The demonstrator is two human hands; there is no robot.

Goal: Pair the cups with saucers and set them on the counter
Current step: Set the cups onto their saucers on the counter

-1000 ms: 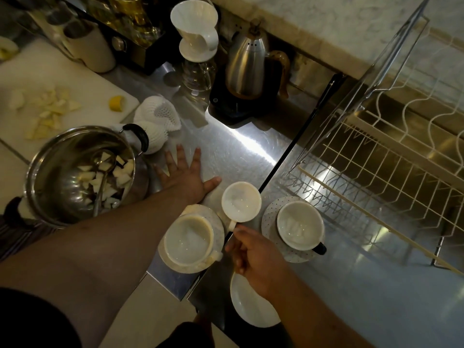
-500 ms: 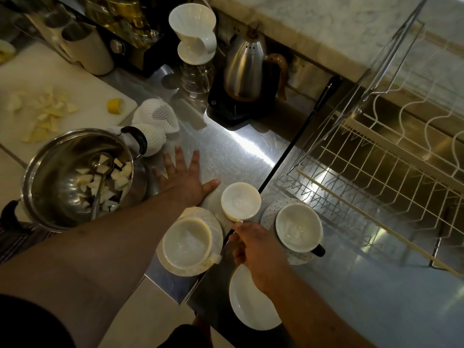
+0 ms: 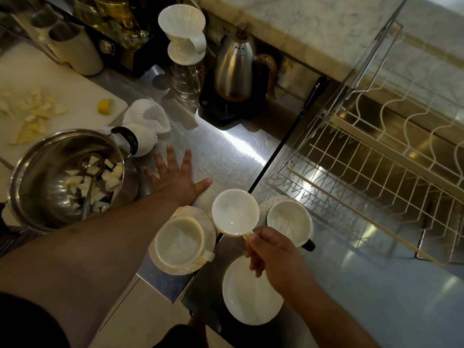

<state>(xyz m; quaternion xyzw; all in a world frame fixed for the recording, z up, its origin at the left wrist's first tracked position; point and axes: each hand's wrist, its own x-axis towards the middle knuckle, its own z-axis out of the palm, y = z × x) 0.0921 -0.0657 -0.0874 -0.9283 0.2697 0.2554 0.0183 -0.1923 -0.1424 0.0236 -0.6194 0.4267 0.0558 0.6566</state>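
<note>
My right hand (image 3: 270, 249) grips the handle of a small white cup (image 3: 234, 212), held between two paired sets. Left of it, a cream cup (image 3: 178, 241) sits on a speckled saucer (image 3: 209, 226). To the right, a white cup with a dark handle (image 3: 288, 221) sits on a dotted saucer (image 3: 266, 205). A plain white saucer (image 3: 247, 300) lies bare on the steel counter (image 3: 226, 151) under my right wrist. My left hand (image 3: 177, 178) rests flat on the counter, fingers spread, holding nothing.
A steel pot (image 3: 62, 177) with cut fruit and a ladle stands at left, by a white cutting board (image 3: 50, 96). A kettle (image 3: 234, 69) and a coffee dripper (image 3: 184, 33) stand at the back. A wire dish rack (image 3: 376, 159) fills the right side.
My right hand has lifted the small white cup slightly and drawn it toward me. My left hand has stayed flat on the counter.
</note>
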